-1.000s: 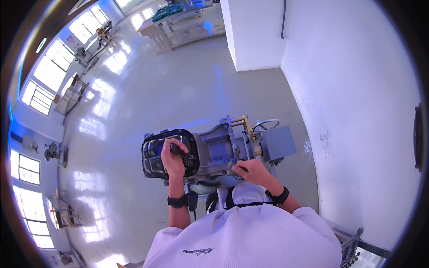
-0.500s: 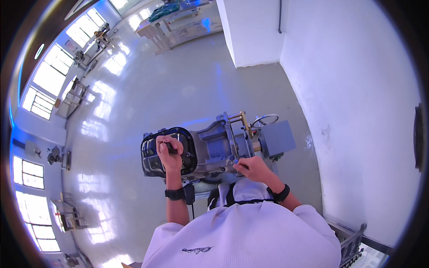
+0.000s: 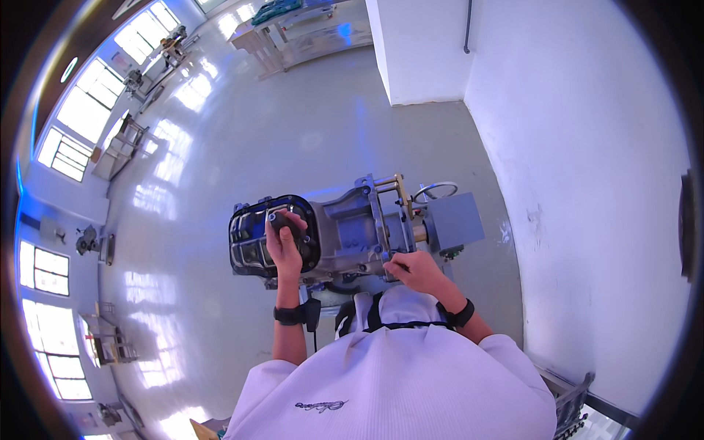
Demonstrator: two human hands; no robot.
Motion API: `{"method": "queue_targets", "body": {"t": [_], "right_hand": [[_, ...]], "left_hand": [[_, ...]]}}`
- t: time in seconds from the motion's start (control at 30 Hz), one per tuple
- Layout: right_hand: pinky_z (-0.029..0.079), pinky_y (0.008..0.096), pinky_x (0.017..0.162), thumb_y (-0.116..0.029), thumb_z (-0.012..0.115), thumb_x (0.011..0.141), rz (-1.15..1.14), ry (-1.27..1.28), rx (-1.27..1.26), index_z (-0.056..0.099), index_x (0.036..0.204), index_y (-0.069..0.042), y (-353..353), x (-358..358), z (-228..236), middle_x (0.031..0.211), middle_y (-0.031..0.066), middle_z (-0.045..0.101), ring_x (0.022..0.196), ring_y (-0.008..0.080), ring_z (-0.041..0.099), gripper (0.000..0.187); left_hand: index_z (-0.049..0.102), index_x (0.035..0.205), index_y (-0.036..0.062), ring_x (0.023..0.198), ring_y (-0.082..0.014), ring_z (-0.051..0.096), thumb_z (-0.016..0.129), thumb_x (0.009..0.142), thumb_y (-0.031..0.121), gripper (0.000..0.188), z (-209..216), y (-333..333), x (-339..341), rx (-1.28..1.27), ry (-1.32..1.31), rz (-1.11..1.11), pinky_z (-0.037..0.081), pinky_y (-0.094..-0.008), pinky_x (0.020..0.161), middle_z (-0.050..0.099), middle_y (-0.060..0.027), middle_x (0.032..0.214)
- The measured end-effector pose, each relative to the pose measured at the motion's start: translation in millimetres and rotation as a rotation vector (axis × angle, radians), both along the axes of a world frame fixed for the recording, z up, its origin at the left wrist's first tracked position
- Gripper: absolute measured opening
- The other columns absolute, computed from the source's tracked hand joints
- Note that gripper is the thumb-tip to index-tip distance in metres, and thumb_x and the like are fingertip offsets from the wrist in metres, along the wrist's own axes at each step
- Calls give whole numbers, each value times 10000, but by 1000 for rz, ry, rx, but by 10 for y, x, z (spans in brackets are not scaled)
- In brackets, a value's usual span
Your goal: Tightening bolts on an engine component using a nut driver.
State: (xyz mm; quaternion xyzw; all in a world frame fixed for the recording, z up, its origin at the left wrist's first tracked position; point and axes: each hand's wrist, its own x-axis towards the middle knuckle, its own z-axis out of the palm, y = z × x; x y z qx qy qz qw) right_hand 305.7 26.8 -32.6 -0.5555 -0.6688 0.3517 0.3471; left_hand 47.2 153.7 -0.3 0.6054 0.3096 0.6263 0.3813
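Observation:
An engine block (image 3: pixel 345 231), with a ribbed dark oil pan (image 3: pixel 253 233) on its left end, lies in front of me. Above the pan my left hand (image 3: pixel 285 246) is closed around a dark, rounded thing (image 3: pixel 283 222), too small to name; its round end shows past my fingers. My right hand (image 3: pixel 413 270) is closed at the near edge of the block's right end flange, fingertips pinched together. What it grips, if anything, is hidden by the fingers.
Right of the block are a brass-coloured bracket (image 3: pixel 402 192), a grey box (image 3: pixel 455 226) and a metal handwheel (image 3: pixel 435 192) on the stand. A white wall (image 3: pixel 579 183) rises on the right. A workbench (image 3: pixel 323 44) stands far off; a metal rack (image 3: pixel 576 403) is at lower right.
My left hand has turned and opened its palm side more to view, showing more of the dark thing. The view has shifted slightly; my right hand stays at the flange.

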Motion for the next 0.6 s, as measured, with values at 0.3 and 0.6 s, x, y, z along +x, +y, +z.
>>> {"method": "queue_targets", "body": {"t": [0.3,0.6], "right_hand": [[395,375,485,-268,622,876,-52,74,-17,608,740,-44,-118,23,-25,553,133,535,494,303,521,262],[380,375,476,-268,622,877,-143,117,-64,628,771,-50,-218,109,-48,562,132,536,494,299,515,242]], "left_hand": [[472,1277,-73,1059,-222,598,595,853,-70,441,528,-233,-165,-191,138,63,454,-331,943,610,-172,1146],[542,1129,-42,691,-187,653,462,996,230,313,754,-241,-529,-44,-33,386,534,-282,653,644,-124,872]]}}
